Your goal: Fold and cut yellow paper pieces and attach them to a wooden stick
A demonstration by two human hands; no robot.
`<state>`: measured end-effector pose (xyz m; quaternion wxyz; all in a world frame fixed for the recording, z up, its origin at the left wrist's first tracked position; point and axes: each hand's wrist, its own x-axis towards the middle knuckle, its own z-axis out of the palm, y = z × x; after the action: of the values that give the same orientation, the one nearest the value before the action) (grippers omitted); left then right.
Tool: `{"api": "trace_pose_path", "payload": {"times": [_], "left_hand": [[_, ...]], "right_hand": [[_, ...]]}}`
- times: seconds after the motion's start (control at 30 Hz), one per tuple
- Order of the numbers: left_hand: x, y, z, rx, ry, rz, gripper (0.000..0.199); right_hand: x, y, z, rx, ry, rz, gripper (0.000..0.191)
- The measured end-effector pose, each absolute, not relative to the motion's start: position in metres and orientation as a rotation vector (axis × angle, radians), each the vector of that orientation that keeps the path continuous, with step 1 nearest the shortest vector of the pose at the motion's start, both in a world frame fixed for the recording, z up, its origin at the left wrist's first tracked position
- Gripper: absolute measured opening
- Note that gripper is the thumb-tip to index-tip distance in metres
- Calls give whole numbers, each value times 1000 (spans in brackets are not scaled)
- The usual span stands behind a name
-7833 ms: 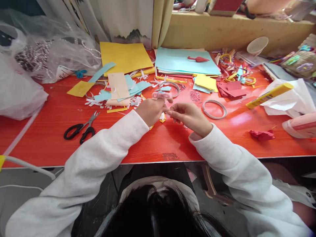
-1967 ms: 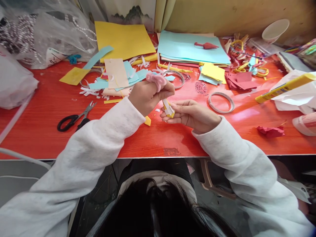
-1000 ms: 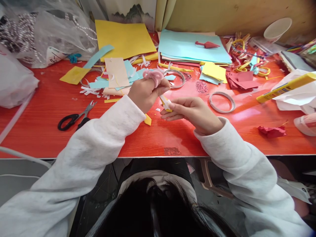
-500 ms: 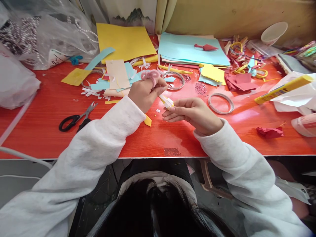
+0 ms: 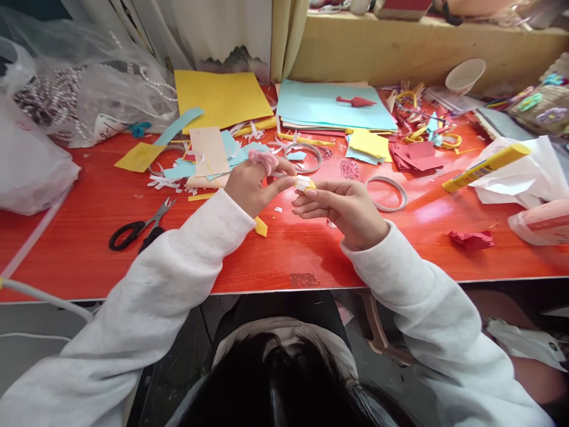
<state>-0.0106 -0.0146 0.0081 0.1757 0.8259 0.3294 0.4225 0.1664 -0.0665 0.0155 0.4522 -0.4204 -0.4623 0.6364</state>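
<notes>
Between my two hands is a small folded piece of yellow and white paper (image 5: 304,184). My right hand (image 5: 344,204) pinches it between thumb and forefinger, its other fingers stretched out below. The thumb and fingertips of my left hand (image 5: 258,185) close on the paper's left end. A fluffy pink ring (image 5: 263,159) sits on a finger of that hand. Under my left wrist lies a small yellow paper piece (image 5: 261,227). A few tiny white scraps (image 5: 278,209) are on the red tabletop (image 5: 267,267) between and below the hands.
Scissors with black handles (image 5: 140,228) lie left of my left sleeve. Tape rolls (image 5: 386,194) lie near my hands. Behind are yellow paper (image 5: 222,98), blue sheets (image 5: 329,107) and small yellow squares (image 5: 368,145). At right are a yellow glue stick (image 5: 486,168) and crumpled red paper (image 5: 472,239).
My left fingers have come down and closer to my right hand, so less of the folded paper shows between them. The view has tilted up and shifted slightly right.
</notes>
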Motion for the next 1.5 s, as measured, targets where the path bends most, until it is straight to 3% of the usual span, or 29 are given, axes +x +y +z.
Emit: {"api": "trace_pose_path", "payload": {"times": [0.2, 0.4, 0.6, 0.87, 1.2, 1.5], "left_hand": [[-12, -9, 3, 2576, 988, 1383, 26], [-5, -16, 2, 2836, 897, 1696, 12], [-3, -16, 6, 3059, 626, 1967, 12], [-8, -22, 5, 3108, 825, 1707, 10], [-6, -24, 7, 3045, 696, 1780, 7], [-12, -28, 5, 3024, 888, 1421, 13]], "right_hand": [[166, -67, 17, -1062, -1100, 1571, 17], [166, -66, 15, -1044, -1107, 1536, 19], [165, -66, 11, -979, -1188, 1461, 19], [161, -68, 6, -962, -1290, 1267, 19], [160, -70, -1, -925, -1392, 1083, 17], [160, -70, -3, -928, -1423, 1065, 18]]}}
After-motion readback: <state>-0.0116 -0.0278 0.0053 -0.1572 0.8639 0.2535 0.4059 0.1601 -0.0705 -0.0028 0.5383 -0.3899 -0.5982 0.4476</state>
